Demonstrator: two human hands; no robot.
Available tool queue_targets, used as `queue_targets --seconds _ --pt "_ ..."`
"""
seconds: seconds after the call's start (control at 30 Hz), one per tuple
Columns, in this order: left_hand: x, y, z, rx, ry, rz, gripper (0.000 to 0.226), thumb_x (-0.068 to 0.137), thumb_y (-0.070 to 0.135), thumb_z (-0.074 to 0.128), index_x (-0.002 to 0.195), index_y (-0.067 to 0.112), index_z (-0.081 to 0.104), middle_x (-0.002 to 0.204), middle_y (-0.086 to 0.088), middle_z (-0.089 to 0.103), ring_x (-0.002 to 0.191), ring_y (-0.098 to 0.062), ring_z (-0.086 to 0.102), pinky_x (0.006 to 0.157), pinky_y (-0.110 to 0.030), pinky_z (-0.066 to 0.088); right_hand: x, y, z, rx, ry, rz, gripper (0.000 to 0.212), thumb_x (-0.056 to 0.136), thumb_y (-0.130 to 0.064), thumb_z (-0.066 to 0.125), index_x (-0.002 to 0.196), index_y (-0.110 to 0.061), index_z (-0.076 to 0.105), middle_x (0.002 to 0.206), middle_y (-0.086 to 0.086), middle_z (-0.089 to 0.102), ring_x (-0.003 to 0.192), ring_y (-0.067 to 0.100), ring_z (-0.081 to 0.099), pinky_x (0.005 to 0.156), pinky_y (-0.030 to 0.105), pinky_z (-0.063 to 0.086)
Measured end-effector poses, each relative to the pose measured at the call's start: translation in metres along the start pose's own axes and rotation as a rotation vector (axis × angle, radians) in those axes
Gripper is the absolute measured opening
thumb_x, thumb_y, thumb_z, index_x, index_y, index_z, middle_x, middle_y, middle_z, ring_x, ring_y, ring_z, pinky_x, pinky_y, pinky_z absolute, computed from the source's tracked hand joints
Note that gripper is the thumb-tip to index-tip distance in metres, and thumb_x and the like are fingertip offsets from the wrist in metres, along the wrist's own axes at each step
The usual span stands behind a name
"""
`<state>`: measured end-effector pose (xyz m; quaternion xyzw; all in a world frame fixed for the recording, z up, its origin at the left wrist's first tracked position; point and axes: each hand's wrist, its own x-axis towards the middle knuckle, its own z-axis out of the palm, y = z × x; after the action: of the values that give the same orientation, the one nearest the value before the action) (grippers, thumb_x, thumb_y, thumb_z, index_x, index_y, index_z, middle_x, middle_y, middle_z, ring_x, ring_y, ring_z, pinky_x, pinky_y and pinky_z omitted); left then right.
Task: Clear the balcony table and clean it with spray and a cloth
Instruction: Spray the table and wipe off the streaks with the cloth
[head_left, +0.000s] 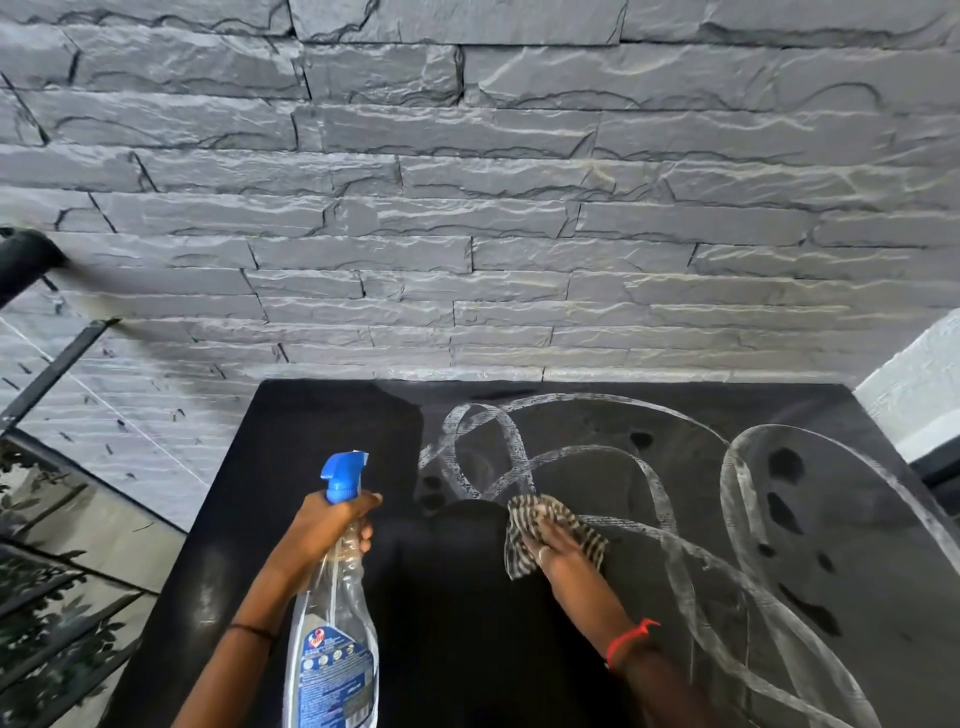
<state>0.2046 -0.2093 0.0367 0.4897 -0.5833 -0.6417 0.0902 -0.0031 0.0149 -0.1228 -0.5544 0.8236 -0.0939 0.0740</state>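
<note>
Two bare hands work over a dark square balcony table (337, 415), whose far edge sits against a grey stacked-stone wall (467, 208). The left hand (332, 525) grips the neck of a clear spray bottle (332, 649), fingers curled round it just below the blue trigger head. The bottle hangs above the near left part of the table and leans away from the person, probably kept ready there for another squirt. The right hand (553, 540) lies flat with straight fingers on a crumpled striped cloth (522, 517), pressing it onto the tabletop near the middle, likely so that the whole palm drives the wipe. Pale looping wet streaks (670, 551) curl across the middle and right side of the table, with a few dark blotches among them, while the left side looks plain and dark. Nothing else stands on the table, so the clearing seems done and the wiping is under way. The bottle carries a blue label with a red emblem near its top, but the writing is too small and blurred to read, so no brand can be given. A red thread (631, 636) circles the right wrist and a thin dark band (249, 630) the left. A glass railing (78, 519) stands beyond the table's left edge.
</note>
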Motion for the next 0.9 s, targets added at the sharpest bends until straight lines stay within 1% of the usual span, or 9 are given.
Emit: queue_targets --seconds 0.13,0.2,0.33,0.4,0.5,0.57,0.67,0.77,0.9 --pt "0.006 0.002 0.004 -0.007 -0.023 -0.003 0.015 0.086 0.013 0.066 0.082 0.002 0.056 0.055 -0.011 0.057 0.046 -0.021 0.054 0.049 -0.030 0.048 0.052 -0.039 -0.005 0.071 0.029 0.130 0.062 0.065 0.011 0.051 0.120 -0.015 0.064 0.134 0.015 0.053 0.126 0.032 0.048 0.110 0.012 -0.015" --pt "0.009 0.004 0.007 -0.011 -0.032 -0.011 0.015 0.085 0.012 0.066 0.081 0.002 0.056 0.055 -0.012 0.057 0.046 -0.021 0.054 0.050 -0.030 0.047 0.054 -0.072 -0.011 0.030 0.051 0.014 0.054 0.077 0.012 0.041 0.122 -0.009 0.062 0.138 0.016 0.049 0.131 0.030 0.043 0.107 0.004 -0.012" --pt "0.018 0.006 0.010 -0.014 -0.051 -0.014 0.013 0.085 0.011 0.066 0.079 0.004 0.056 0.057 -0.013 0.055 0.045 -0.022 0.052 0.048 -0.028 0.045 0.020 -0.115 -0.001 0.032 -0.163 -0.163 0.050 0.070 -0.013 0.033 0.090 -0.031 0.075 0.120 -0.003 0.065 0.120 0.016 0.050 0.100 0.021 0.042" --pt "0.023 0.005 0.012 -0.005 -0.068 -0.011 0.014 0.085 0.011 0.066 0.078 0.003 0.056 0.056 -0.013 0.056 0.045 -0.022 0.052 0.048 -0.028 0.044 -0.003 -0.110 0.014 -0.086 -0.161 -0.270 0.041 0.077 -0.021 0.036 0.100 -0.034 0.068 0.139 -0.001 0.050 0.133 0.018 0.033 0.109 0.024 0.026" --pt "0.031 0.006 0.017 0.024 -0.082 -0.016 0.015 0.084 0.009 0.065 0.075 0.003 0.055 0.056 -0.013 0.055 0.043 -0.021 0.052 0.046 -0.026 0.044 -0.041 -0.079 0.031 -0.242 -0.008 -0.366 0.033 0.101 -0.021 0.020 0.118 -0.036 0.044 0.157 0.005 -0.005 0.145 0.019 -0.003 0.114 0.028 0.007" --pt "0.037 0.009 0.022 0.041 -0.096 -0.021 0.014 0.084 0.008 0.065 0.075 0.002 0.055 0.055 -0.013 0.055 0.042 -0.021 0.052 0.044 -0.025 0.044 -0.049 -0.055 0.029 -0.247 0.066 -0.316 0.040 0.103 -0.020 0.013 0.119 -0.036 0.046 0.157 0.003 -0.007 0.145 0.016 -0.005 0.115 0.026 0.007" --pt "0.046 0.016 0.029 0.078 -0.105 -0.024 0.014 0.083 0.008 0.064 0.073 0.003 0.056 0.052 -0.010 0.055 0.040 -0.019 0.051 0.043 -0.024 0.043 -0.041 -0.027 0.020 -0.174 0.156 -0.202 0.047 0.077 -0.018 0.047 0.120 -0.036 0.046 0.158 0.001 0.004 0.145 0.015 0.006 0.113 0.023 0.009" --pt "0.055 0.029 0.032 0.089 -0.107 -0.023 0.013 0.082 0.006 0.063 0.071 0.004 0.056 0.052 -0.008 0.055 0.039 -0.018 0.050 0.041 -0.022 0.042 -0.023 -0.016 0.017 -0.052 -0.041 -0.010 0.086 0.026 -0.020 0.088 0.107 -0.039 0.064 0.128 -0.005 0.054 0.114 0.011 0.058 0.097 0.015 0.037" --pt "0.071 0.050 0.026 0.079 -0.058 -0.004 0.013 0.081 0.004 0.061 0.069 0.004 0.057 0.049 -0.006 0.055 0.037 -0.016 0.051 0.040 -0.019 0.043 -0.006 -0.029 0.008 -0.043 -0.083 0.090 0.082 0.009 -0.019 0.088 0.087 -0.040 0.074 0.106 -0.007 0.070 0.092 0.007 0.069 0.096 0.017 0.035"
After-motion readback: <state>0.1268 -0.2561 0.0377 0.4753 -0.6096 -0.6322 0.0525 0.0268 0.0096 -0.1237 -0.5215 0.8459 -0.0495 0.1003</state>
